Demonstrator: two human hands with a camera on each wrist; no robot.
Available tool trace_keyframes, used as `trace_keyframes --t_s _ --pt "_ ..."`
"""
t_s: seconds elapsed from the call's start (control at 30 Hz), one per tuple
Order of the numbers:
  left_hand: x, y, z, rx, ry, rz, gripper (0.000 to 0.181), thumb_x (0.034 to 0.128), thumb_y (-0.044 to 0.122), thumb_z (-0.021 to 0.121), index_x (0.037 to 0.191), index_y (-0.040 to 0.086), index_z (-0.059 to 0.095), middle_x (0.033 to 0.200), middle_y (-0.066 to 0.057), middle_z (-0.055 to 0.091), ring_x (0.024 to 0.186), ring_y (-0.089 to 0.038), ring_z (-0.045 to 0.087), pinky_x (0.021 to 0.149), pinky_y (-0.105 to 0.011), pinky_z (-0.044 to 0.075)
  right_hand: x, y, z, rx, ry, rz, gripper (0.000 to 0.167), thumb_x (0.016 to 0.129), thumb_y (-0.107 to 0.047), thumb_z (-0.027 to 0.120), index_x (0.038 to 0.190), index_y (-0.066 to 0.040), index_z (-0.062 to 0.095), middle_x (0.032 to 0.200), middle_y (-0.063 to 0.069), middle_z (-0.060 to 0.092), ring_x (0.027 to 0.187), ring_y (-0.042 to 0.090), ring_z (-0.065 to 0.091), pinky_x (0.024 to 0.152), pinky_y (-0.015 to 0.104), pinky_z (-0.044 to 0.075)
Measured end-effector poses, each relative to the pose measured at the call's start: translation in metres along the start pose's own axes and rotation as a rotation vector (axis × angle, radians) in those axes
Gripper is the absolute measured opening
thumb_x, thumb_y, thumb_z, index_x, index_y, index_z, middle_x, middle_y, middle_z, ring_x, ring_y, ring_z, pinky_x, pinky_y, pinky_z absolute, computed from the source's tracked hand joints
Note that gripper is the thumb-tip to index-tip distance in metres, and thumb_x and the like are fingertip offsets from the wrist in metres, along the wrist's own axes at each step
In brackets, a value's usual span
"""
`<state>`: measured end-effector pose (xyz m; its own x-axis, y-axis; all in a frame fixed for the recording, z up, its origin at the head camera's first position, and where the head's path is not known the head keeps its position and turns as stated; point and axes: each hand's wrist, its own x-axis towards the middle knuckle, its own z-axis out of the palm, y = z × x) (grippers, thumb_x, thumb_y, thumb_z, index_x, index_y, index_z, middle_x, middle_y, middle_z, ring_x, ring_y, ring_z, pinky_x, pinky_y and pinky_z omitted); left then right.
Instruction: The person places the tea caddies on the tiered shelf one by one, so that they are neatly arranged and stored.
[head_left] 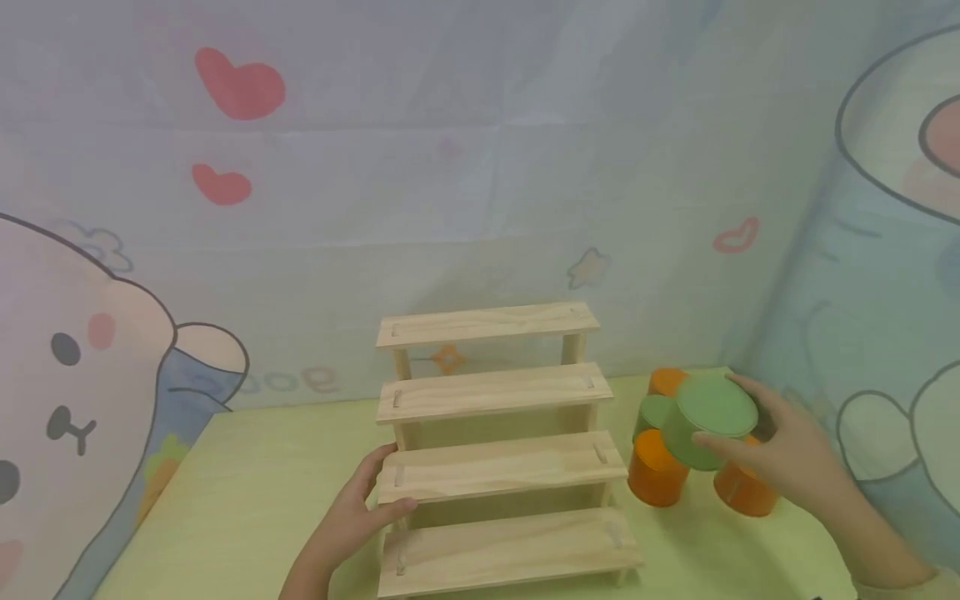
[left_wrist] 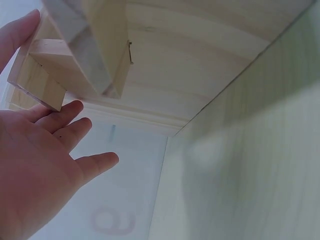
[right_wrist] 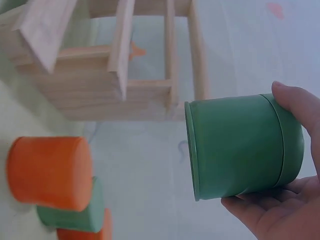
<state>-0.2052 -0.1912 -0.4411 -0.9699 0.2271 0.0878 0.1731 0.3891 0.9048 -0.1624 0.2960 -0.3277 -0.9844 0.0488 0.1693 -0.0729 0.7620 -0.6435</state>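
At the far left a backdrop (head_left: 480, 167) carried a cartoon bear (head_left: 90, 375) in blue clothing, and red hearts (head_left: 243, 87) were printed on it farther along. Below stretched the pale yellow-green surface (head_left: 262, 475).

The left hand (head_left: 352, 508) was at the left end of a wooden stand (head_left: 501, 468), by the third board from the top. Its thumb touched that board's front edge, and its fingers lay apart and nearly straight; the left wrist view showed the little finger free of the wood.

The stand rose in four steps toward the backdrop, its lowest board nearest the wearer.

Just right of the stand, three canisters stood close together on the surface: an orange canister (head_left: 657, 473) in front, a small green canister (head_left: 655, 414) behind it and a rear orange canister (head_left: 665, 381) at the back. Next came a large green canister (head_left: 708, 417), held up and apart from the stand. A right-hand orange canister (head_left: 746, 492) stood partly hidden beyond it.

The right hand (head_left: 787, 450) clasped the large green canister between thumb and fingers, well apart from the left hand. A pale sleeve (head_left: 903, 583) showed at its wrist.
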Motion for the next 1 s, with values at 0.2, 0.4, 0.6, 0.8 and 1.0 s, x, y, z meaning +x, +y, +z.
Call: trace_keyframes --t_s 0.2,0.4,0.6,0.8,1.0 --pt "0.0 0.001 -0.001 0.002 -0.005 0.0 0.081 0.0856 0.031 0.073 0.15 0.015 0.026 0.158 -0.024 0.015 0.142 -0.05 0.011 0.108 -0.068 0.017 0.015 -0.037 -0.004 0.038 -0.019 -0.076 0.09 0.082 -0.049 0.073 0.151 -0.012 0.029 0.136 0.025 0.05 0.119 0.045 0.05 0.086 0.058 0.045" --pt "0.0 -0.001 -0.001 0.003 -0.004 -0.008 0.085 0.0842 0.034 0.074 0.151 0.016 0.025 0.158 -0.02 0.016 0.144 -0.045 0.011 0.111 -0.065 0.014 0.028 -0.069 0.003 0.109 -0.012 -0.152 0.086 0.081 -0.043 0.076 0.149 -0.011 0.034 0.135 0.02 0.052 0.117 0.04 0.052 0.089 0.055 0.046" --pt "0.0 -0.002 0.0 0.002 0.003 -0.004 0.084 0.0843 0.034 0.074 0.151 0.017 0.026 0.158 -0.021 0.017 0.143 -0.047 0.013 0.11 -0.066 0.015 0.041 -0.092 0.012 0.136 -0.02 -0.197 0.081 0.079 -0.047 0.077 0.145 -0.016 0.041 0.132 0.013 0.055 0.114 0.033 0.054 0.09 0.052 0.045" --pt "-0.001 0.0 0.001 -0.007 0.003 -0.005 0.082 0.0855 0.032 0.073 0.151 0.016 0.025 0.158 -0.023 0.016 0.143 -0.048 0.012 0.108 -0.069 0.016 0.055 -0.112 0.022 0.126 -0.019 -0.255 0.076 0.08 -0.046 0.077 0.141 -0.013 0.046 0.128 0.011 0.058 0.109 0.029 0.056 0.088 0.047 0.046" --pt "-0.001 0.0 0.002 -0.01 0.008 -0.001 0.082 0.0852 0.033 0.073 0.151 0.018 0.026 0.158 -0.023 0.016 0.143 -0.048 0.012 0.108 -0.069 0.016 0.067 -0.127 0.035 0.187 -0.071 -0.251 0.078 0.079 -0.047 0.076 0.141 -0.011 0.045 0.13 0.01 0.057 0.117 0.03 0.055 0.095 0.049 0.046"
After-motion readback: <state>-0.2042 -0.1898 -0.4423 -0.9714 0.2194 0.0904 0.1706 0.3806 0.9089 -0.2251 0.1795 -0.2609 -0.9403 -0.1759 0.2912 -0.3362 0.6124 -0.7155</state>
